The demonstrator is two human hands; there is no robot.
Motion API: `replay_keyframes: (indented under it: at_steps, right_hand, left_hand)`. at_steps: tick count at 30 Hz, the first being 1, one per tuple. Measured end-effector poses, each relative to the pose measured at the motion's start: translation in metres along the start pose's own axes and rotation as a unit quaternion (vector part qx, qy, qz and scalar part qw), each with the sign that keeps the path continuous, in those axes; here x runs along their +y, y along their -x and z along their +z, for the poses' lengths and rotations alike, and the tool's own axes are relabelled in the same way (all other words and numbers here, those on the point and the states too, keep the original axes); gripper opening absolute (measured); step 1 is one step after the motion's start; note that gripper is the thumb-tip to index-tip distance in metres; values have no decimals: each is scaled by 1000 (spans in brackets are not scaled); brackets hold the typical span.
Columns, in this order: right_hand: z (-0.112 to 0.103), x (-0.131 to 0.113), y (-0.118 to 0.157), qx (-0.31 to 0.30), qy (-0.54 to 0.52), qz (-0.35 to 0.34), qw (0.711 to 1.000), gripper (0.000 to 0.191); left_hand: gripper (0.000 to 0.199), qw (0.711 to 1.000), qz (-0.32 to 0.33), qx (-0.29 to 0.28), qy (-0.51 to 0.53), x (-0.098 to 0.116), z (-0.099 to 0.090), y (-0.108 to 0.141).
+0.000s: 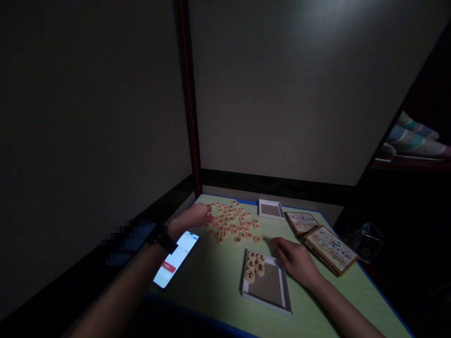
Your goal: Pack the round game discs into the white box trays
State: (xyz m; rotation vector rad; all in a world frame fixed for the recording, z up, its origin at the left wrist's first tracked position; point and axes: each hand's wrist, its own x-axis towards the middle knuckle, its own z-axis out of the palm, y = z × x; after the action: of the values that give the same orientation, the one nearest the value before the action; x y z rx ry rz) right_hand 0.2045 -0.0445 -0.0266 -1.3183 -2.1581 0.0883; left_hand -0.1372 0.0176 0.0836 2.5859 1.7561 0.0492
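Observation:
My left hand [199,216] reaches to the far left side of the table, its fingers closed on a round xiangqi piece [210,214] at the edge of a loose spread of pieces [230,218] with red and black characters. My right hand [298,260] rests at the right side of a shallow white box tray [268,305], fingers loosely bent and slightly apart, with nothing visible in them. Several black-lettered pieces [260,268] lie inside the tray at its left. One red-lettered piece [257,239] sits apart, between the spread and the tray.
A second shallow white tray [270,210] is at the table's back edge. Two decorated box lids [301,221] [331,248] lie to the right, touching or nearly so. A lit phone [178,258] lies beneath my left forearm. Walls border the green table [207,291] behind and left.

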Motion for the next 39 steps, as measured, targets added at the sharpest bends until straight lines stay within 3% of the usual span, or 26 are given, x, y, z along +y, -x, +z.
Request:
replay_keyframes:
  at_steps: [5,10,14,18,23,27,39]
  right_hand:
    - [1,2,0,3,-3,2,1000,30]
    - [2,2,0,9,-14,-1,1000,30]
    - [2,2,0,6,-15,4,1000,31]
    - [1,2,0,1,-3,21,1000,31]
    - [-1,2,1,4,3,36,999,32]
    - [-2,1,1,-2,4,36,999,31]
    - [-1,0,0,-2,1,21,1000,30]
  left_hand:
    - [27,1000,-24,-14,-6,-14,-4,7]
    - [16,1000,-27,-4,-5,-15,8,4]
    - [12,1000,5,19,21,13,28,-2]
    - [16,983,94,113,111,57,54,-7]
    - [17,987,65,102,103,94,70,-10]
    - [15,993,60,84,51,101,70,-11]
    - [19,996,56,41,47,107,68,-13]
